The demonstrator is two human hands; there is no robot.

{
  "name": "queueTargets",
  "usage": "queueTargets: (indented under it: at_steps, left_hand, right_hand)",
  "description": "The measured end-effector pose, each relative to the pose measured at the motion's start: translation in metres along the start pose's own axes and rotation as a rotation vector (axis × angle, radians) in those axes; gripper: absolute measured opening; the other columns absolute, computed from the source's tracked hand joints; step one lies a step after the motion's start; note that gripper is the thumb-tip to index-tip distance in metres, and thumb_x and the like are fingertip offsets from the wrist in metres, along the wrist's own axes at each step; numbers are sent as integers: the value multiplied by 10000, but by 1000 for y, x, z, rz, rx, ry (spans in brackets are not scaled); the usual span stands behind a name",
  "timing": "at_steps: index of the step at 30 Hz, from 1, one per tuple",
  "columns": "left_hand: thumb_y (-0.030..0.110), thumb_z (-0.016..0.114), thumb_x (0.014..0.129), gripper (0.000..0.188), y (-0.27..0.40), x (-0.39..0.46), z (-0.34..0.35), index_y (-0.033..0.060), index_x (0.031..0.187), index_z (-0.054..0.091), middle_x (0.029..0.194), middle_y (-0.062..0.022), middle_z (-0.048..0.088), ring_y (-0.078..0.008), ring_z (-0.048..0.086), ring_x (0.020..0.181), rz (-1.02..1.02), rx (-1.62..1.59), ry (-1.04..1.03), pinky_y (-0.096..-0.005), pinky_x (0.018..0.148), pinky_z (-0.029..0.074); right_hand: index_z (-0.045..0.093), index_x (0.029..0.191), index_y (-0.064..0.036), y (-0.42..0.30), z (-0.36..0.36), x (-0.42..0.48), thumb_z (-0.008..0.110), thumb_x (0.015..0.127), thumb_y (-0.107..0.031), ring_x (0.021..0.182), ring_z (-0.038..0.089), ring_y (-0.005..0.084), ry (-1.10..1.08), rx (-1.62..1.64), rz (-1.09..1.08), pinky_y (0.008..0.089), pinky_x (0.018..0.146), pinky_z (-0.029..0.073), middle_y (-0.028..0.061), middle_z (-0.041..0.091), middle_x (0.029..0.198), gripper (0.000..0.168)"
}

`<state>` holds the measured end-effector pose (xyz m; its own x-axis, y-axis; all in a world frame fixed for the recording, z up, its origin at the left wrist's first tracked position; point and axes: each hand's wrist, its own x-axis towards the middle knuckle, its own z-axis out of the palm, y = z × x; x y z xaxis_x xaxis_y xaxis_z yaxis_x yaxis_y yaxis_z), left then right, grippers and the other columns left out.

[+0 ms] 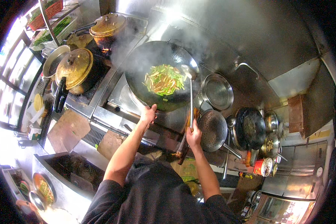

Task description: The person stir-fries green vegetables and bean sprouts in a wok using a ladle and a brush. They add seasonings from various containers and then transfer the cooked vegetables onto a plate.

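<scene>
A large dark wok sits on the range in front of me, with steam rising from it. Cut green and pale brown stir-fry pieces are heaped in its middle. My left hand grips the wok at its near edge; the grip itself is mostly covered by my fingers. In my right hand is the long handle of a metal cooking ladle. Its bowl rests inside the wok, at the right side of the food. A bamboo wok brush lies just left of my right hand.
Lidded pressure cookers stand at left, and a flame burns under the farther one. Right of the wok are a metal basin, a perforated strainer and a black pan. A faucet juts from the back wall.
</scene>
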<state>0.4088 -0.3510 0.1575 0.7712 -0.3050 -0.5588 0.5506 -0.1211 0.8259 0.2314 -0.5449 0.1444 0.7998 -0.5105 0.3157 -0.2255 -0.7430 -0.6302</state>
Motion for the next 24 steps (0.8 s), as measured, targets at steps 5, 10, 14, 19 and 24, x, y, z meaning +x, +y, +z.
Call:
queueTargets:
  at_steps: [5, 10, 14, 19, 24]
  left_hand:
    - [357, 513, 901, 459, -6, 4, 9, -19, 641, 557, 463, -66, 488, -150, 392, 314, 56, -6, 26, -304, 311, 321]
    - [312, 520, 873, 410, -10, 7, 7, -28, 649, 564, 490, -74, 511, -157, 408, 331, 55, -66, 51, -303, 313, 323]
    - [283, 521, 849, 392, 0, -3, 13, -44, 637, 564, 539, -120, 547, -190, 463, 368, 34, 13, 101, -341, 354, 364]
    - [263, 515, 842, 379, -12, 16, -1, -66, 661, 566, 563, -162, 562, -237, 539, 436, 90, 179, 311, -388, 447, 432]
    - [365, 522, 889, 486, 13, -14, -3, -70, 680, 580, 535, -144, 543, -242, 536, 442, 82, 143, 171, -387, 462, 438]
  right_hand:
    - [440, 1297, 19, -4, 4, 10, 582, 801, -43, 467, 489, 159, -132, 36, 51, 282, 472, 411, 65, 548, 628, 519]
    - [476, 1272, 10, -77, -61, 16, 589, 815, -23, 436, 451, 63, -449, 682, 478, 220, 376, 378, -29, 481, 603, 472]
    - [511, 1242, 18, -52, -124, 13, 616, 773, -25, 597, 548, 68, -387, 117, 3, 228, 527, 443, 65, 626, 719, 483]
    - [587, 1174, -23, -87, -209, 34, 630, 743, -3, 728, 637, 112, -621, -104, -10, 248, 663, 502, 152, 677, 856, 434]
    - [550, 1206, -1, -46, -102, 44, 623, 749, 17, 810, 618, 94, -535, 10, 55, 246, 695, 496, 166, 668, 951, 463]
